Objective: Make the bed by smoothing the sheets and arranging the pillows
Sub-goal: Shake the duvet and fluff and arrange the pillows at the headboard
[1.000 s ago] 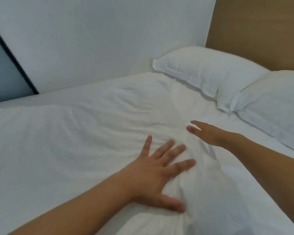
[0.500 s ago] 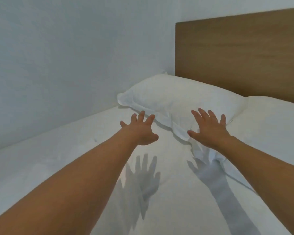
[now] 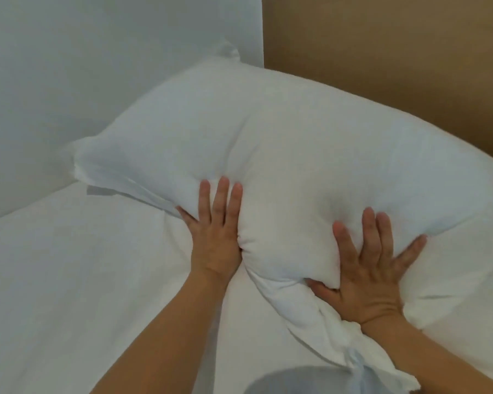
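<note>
Along the near edge of the white pillow (image 3: 282,143) both hands grasp it: left hand (image 3: 215,237) with fingers (image 3: 221,200) on top and thumb tucked beneath, right hand (image 3: 373,280) likewise, fingers splayed. It lies tilted over the sheet (image 3: 83,280), against the wooden headboard (image 3: 396,52) and wall (image 3: 97,66)
</note>
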Demonstrator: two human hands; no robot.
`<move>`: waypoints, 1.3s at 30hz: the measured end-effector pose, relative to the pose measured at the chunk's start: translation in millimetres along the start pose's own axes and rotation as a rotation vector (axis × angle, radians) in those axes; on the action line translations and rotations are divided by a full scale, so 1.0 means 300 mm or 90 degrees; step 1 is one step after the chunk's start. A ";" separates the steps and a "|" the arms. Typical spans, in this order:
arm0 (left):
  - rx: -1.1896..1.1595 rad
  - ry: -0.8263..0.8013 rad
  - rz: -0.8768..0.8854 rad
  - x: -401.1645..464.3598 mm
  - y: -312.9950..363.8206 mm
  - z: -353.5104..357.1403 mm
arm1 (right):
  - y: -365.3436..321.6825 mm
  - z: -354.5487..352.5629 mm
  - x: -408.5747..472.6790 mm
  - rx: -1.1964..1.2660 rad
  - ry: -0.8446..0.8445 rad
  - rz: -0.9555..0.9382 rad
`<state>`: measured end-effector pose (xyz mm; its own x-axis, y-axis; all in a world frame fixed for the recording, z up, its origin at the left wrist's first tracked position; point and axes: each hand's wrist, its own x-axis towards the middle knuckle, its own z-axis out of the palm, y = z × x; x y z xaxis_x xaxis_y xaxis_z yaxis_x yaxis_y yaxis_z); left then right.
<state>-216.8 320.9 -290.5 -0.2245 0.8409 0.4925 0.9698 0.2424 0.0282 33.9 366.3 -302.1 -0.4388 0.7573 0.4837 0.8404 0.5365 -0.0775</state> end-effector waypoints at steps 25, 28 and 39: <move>-0.116 0.068 0.052 -0.023 -0.042 0.094 | -0.006 0.034 -0.021 -0.001 0.024 -0.001; -0.115 0.073 0.054 -0.023 -0.055 0.104 | -0.022 0.028 -0.020 -0.010 0.028 0.010; -0.076 0.054 0.025 -0.036 -0.048 0.103 | -0.023 0.035 -0.008 0.001 0.025 0.009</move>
<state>-231.4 323.3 -323.2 -0.1823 0.8038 0.5663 0.9832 0.1468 0.1081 25.8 364.8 -311.8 -0.4140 0.7497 0.5163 0.8457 0.5266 -0.0865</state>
